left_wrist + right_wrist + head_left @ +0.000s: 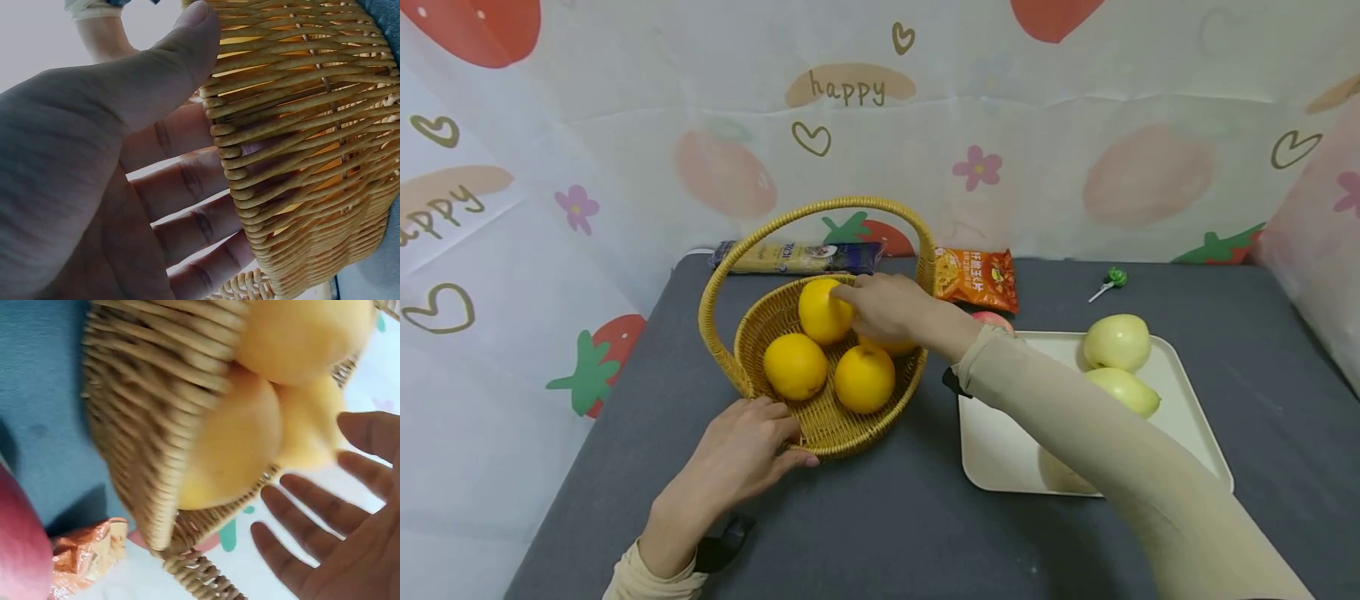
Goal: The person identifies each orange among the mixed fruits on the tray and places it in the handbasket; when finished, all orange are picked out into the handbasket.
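Note:
A yellow wicker basket (838,442) with a tall arched handle holds several round yellow fruits, among them one at the left (795,367), one at the front (864,379) and one at the back (825,311). My left hand (741,450) grips the basket's near-left rim, its thumb outside the weave and the fingers inside, as the left wrist view shows. Over the far right of the basket is my right hand (891,310). In the right wrist view its fingers (312,515) are spread and nearly straight, with two tips at the edge of a yellow fruit (309,422); contact is hard to judge.
Right of the basket, a cream tray (992,454) bears pale green fruits (1117,342), partly hidden by the right sleeve. A red fruit (994,321) is beside it. Behind lie a long noodle-like packet (797,257), an orange snack bag (977,279) and a green lollipop (1116,277).

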Motion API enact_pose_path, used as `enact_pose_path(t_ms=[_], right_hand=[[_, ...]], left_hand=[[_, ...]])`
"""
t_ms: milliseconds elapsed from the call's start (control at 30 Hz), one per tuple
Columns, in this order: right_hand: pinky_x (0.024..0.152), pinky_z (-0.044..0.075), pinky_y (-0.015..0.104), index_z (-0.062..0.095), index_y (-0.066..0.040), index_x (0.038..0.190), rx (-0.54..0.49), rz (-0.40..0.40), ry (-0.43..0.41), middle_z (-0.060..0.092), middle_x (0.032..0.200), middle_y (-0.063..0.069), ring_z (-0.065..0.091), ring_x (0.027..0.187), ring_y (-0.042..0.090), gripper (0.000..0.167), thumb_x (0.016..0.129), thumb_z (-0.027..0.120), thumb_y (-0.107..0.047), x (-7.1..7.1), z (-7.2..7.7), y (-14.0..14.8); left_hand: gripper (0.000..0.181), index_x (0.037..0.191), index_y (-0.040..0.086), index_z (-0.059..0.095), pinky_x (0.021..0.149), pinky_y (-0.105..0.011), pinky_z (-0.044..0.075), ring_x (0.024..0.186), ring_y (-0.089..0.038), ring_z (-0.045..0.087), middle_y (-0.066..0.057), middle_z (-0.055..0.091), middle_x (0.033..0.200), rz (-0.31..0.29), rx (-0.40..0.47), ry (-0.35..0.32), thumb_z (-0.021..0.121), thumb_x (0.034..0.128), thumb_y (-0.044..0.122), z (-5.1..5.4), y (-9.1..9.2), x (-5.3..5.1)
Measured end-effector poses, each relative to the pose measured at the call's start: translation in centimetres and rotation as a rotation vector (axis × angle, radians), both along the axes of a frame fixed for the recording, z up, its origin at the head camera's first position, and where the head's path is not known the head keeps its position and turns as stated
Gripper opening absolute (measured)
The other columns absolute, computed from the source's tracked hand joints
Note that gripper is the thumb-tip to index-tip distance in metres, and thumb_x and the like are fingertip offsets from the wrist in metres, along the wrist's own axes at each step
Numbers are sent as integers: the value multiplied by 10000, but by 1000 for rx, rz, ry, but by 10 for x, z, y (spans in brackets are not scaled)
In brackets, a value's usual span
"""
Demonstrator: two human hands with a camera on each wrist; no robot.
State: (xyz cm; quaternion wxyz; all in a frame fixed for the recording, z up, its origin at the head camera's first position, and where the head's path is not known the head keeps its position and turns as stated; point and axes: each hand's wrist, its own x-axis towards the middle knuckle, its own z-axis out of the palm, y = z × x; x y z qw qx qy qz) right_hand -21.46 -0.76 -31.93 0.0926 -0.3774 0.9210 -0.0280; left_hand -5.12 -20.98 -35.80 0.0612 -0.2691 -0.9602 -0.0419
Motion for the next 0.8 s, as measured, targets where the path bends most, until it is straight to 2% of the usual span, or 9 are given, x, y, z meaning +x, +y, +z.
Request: enact_pose_path(t_ms=[133,267,400,800], right_hand=[[1043,457,454,428,-207,1477,34,44,0,403,1525,104,473,1336,319,493,987,493,-201,2,-4,2],[1167,333,427,335,-194,1528,58,126,-24,226,1635,58,309,1479,293,540,1006,468,-163,3,-3,1],[1210,254,399,323,-157,1531,118,169,-86,170,1651,43,257,1505,258,511,1035,438,-199,3,-1,0],[1194,287,405,317,-135,1532,111,154,-123,174,1649,55,273,1499,255,536,1029,471,-237,2,-1,4]], left_hand=[[273,746,208,676,725,-325,459,711,-114,532,93,576,720,2,-1,-1,791,749,456,1,0,0],[273,740,212,669,728,-326,463,708,-110,534,96,577,721,-3,3,0,788,751,458,0,1,0],[276,740,210,671,726,-326,466,703,-111,536,93,580,717,-9,3,5,787,752,460,-1,2,0],[286,740,202,674,714,-322,456,690,-112,525,90,578,716,-2,-6,6,790,747,462,-1,3,-2]])
